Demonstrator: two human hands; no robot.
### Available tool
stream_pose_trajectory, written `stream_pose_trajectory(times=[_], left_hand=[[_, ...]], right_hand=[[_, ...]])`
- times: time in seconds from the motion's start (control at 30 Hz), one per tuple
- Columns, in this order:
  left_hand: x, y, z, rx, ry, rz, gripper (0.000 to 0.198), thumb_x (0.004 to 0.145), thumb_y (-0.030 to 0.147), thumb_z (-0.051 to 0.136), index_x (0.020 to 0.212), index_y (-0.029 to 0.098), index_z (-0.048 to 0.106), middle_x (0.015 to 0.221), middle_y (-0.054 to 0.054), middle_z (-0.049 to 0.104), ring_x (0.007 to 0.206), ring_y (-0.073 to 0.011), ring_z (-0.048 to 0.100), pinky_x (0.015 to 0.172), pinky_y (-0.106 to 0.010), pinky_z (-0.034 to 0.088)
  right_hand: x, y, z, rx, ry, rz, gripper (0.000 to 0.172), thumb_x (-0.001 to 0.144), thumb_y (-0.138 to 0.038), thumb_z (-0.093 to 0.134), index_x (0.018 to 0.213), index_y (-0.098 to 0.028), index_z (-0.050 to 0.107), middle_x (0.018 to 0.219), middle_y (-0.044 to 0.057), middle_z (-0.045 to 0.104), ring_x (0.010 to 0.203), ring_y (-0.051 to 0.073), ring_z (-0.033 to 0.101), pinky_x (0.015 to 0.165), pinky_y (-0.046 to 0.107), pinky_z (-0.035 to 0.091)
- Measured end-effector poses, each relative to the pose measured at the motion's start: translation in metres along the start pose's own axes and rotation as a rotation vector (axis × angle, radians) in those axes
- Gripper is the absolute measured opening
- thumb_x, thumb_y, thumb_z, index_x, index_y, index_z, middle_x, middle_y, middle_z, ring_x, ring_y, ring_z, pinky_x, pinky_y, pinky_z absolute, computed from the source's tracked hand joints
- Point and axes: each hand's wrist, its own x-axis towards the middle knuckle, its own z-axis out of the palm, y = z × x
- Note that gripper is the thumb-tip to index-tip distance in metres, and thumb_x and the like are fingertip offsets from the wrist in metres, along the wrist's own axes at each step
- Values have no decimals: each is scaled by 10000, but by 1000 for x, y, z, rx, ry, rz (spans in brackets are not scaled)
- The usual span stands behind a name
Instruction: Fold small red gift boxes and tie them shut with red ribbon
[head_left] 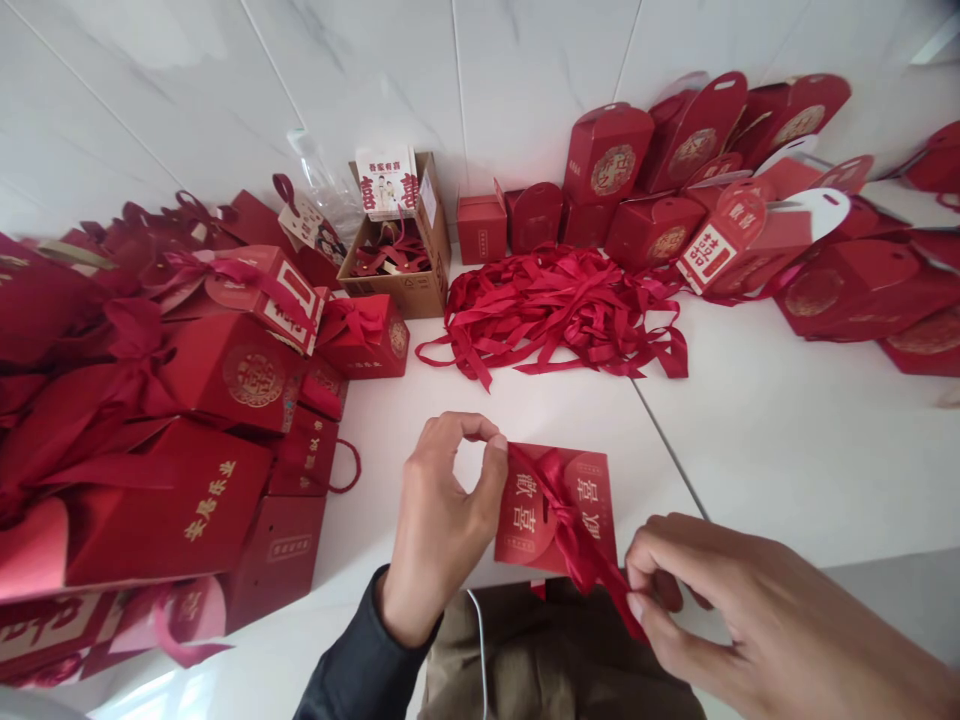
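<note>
A small red box (525, 545) with gold characters lies at the near edge of the white table. A dark red ribbon (564, 505) runs diagonally over its top, with a bow or knot near the lower right. My left hand (450, 510) pinches the ribbon's upper end at the box's top left corner, thumb and forefinger together. At the lower right, my right hand (697, 590) grips the ribbon's other end between thumb and fingers, just off the box's corner.
Beyond the box lies a heap of loose red ribbons (562, 310). Tied red boxes (232, 375) crowd the left. A cardboard box (420, 290) stands at the back, and more red boxes (611, 160) line the back right. A white cable (481, 650) hangs below.
</note>
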Motion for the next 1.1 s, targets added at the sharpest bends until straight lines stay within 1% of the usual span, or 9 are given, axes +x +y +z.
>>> stream_pose_trajectory(times=[0.1,0.17,0.27,0.33,0.37,0.4,0.57,0.77,1.1], left_hand=[[1,0,-11,-8,21,-1,69,979,224,581,1008,216,643,1019,-27,721,896,-181,628,814,-347,477],[2,3,-15,-38,-32,33,135,994,228,566,1098,227,652,1093,-35,714,957,-187,633,853,-357,483],[3,8,-13,-110,-224,116,194,992,248,599,1171,237,674,1205,-62,690,1151,-220,622,1003,-401,482],[3,10,-7,-125,-301,123,158,962,248,651,1112,230,697,1221,-79,684,1210,-248,608,1056,-437,471],[2,10,-4,-130,-306,109,118,951,243,666,1062,227,702,1201,-82,689,1201,-254,612,1049,-443,477],[2,9,-2,-137,-296,93,67,948,237,669,1007,225,698,1166,-80,697,1173,-253,620,1029,-439,487],[0,6,-2,-185,-197,65,50,968,224,639,921,226,656,1025,-53,714,1031,-220,643,926,-386,510],[-4,4,-12,-146,-183,37,72,974,233,607,908,229,635,1008,-43,715,1011,-219,646,910,-382,499],[-9,-8,-14,-106,-163,18,83,948,198,597,875,230,621,961,-22,703,957,-197,649,885,-353,488]], right_hand=[[-11,4,0,-85,103,-20,157,952,-317,679,894,-286,537,745,-50,637,542,162,627,511,286,487],[-13,1,2,-80,132,-37,200,968,-417,696,1035,-301,548,849,-27,656,656,190,681,580,296,553],[-5,-8,12,-48,160,-96,312,982,-418,703,1226,-320,536,1002,12,681,836,227,739,700,327,608],[4,-13,18,-17,183,-96,176,1044,-348,616,1202,-310,549,1020,29,676,844,225,739,725,340,606],[7,-14,21,4,190,-78,85,1072,-311,556,1157,-303,561,1004,31,668,819,216,733,718,337,599],[10,-15,22,29,201,-53,68,1089,-281,507,1106,-296,570,984,31,659,795,206,724,706,327,591],[10,-13,15,136,283,19,97,1079,-316,540,1009,-286,601,949,34,653,795,196,689,716,285,596],[8,-1,11,160,346,129,149,1048,-396,587,956,-283,611,909,39,634,755,196,625,460,198,500],[9,18,14,56,385,120,148,1039,-395,595,937,-287,594,876,10,631,755,195,622,612,261,543]])
